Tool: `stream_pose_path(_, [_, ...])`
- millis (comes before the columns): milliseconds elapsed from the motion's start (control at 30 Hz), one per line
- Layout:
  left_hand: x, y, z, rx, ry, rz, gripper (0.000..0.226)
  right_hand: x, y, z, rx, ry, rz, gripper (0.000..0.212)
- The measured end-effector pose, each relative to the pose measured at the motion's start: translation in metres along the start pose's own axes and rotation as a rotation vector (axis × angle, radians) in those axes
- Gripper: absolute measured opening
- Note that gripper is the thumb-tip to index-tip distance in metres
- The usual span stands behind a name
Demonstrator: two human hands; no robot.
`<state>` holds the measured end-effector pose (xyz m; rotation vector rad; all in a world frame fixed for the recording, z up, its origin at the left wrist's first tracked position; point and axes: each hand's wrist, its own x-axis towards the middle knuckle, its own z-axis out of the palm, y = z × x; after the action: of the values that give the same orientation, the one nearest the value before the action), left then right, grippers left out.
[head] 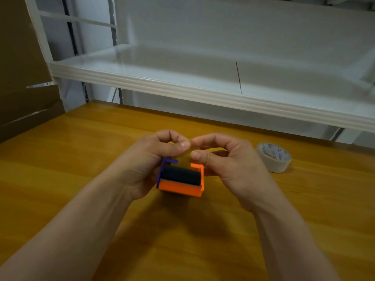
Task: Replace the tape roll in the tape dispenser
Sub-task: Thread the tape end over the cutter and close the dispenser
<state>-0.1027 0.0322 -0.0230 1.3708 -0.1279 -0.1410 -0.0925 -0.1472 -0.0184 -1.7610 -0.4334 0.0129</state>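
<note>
Pinching at the dispenser [180, 179] top, left hand [150, 159] and right hand [227, 159] hold it above the surface [60, 179]; the white roll [274, 157] waits unloaded, most work remains.

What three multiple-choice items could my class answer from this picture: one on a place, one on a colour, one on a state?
1. Where does the white tape roll lie?
A. On the wooden table, beside the right hand
B. On the white shelf
C. Inside the dispenser

2. What colours is the tape dispenser?
A. Green and yellow
B. Orange and purple, with a black roller
C. All white

3. What are the hands doing?
A. Resting flat on the table
B. One holds scissors
C. Both hold the dispenser, fingertips pinching at its far end

Answers: 1 A, the roll sits on the wood to the right of the hands. 2 B, orange body, purple left side, dark roller. 3 C, the left hand and the right hand close around the dispenser.
</note>
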Motion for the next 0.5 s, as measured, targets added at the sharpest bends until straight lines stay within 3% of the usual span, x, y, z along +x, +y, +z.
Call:
stream_pose_path(333, [-0.001, -0.004, 0.011, -0.009, 0.040, -0.010, 0.006, 0.004, 0.007, 0.009, -0.007, 0.125, 0.035, 0.004])
stream_pose_path(500, [0.000, -0.006, 0.012, 0.062, 0.023, 0.050, 0.014, 0.004, 0.008, 0.011, -0.127, 0.228, 0.010, 0.009])
